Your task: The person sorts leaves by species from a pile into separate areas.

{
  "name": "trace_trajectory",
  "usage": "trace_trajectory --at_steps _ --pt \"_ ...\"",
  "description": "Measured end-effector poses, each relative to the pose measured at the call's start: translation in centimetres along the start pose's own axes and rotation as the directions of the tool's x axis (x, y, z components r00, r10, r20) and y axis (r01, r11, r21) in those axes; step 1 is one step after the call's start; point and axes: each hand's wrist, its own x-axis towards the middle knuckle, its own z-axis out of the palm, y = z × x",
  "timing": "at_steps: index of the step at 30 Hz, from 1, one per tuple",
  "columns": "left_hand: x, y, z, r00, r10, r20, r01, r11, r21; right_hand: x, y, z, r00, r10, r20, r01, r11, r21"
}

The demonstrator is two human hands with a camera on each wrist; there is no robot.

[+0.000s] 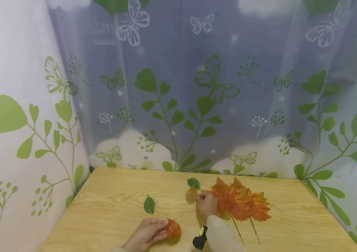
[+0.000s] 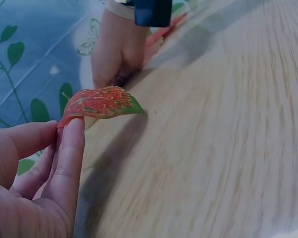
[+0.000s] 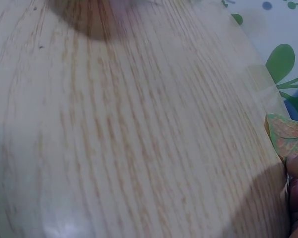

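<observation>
Between the thumb and fingers of my left hand [image 1: 150, 233] is a red artificial leaf [image 1: 173, 230] flecked with yellow and green. The left wrist view shows this red leaf [image 2: 102, 102] curving out from the fingertips to a green tip, raised off the table. Further back, my right hand [image 1: 206, 204] pinches the edge of an orange-green leaf [image 1: 191, 195]. At the right wrist view's edge, the orange-green leaf [image 3: 289, 135] meets the fingertips, with part cut off. A dark green leaf [image 1: 193, 182] lies just behind it, and another green leaf [image 1: 149, 205] lies behind my left hand.
Orange maple leaves [image 1: 241, 201] with thin dark stems lie right of my right hand. A black wrist device [image 1: 200, 238] sits at the right sleeve [image 1: 223, 234]. The wooden table [image 1: 109, 203] ends at a curtain [image 1: 178, 122] printed with leaves and butterflies.
</observation>
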Motion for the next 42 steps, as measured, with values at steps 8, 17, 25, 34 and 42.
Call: trace_trajectory --at_steps 8,17,25,34,42 --pt "0.0 -0.1 -0.2 1.0 0.013 -0.016 -0.012 0.999 0.046 -0.2 -0.2 0.0 1.0 0.012 0.009 -0.012 1.0 0.0" --pt "-0.3 -0.3 -0.1 0.999 0.037 0.025 -0.04 0.985 0.168 -0.3 -0.3 -0.1 1.0 0.017 0.004 -0.018 1.0 0.017" --pt "-0.2 0.2 1.8 0.988 0.146 -0.045 -0.12 0.923 0.367 -0.1 0.3 0.3 1.0 0.016 0.009 -0.017 1.0 0.017" --pt "-0.2 0.2 2.1 0.983 0.181 -0.042 -0.15 0.905 0.398 0.1 0.6 0.6 1.0 0.008 0.007 -0.008 1.0 0.012" --pt "0.6 -0.6 1.2 0.991 0.122 -0.058 -0.095 0.937 0.336 -0.3 -0.2 -0.3 0.999 0.019 0.041 -0.021 0.998 0.052"
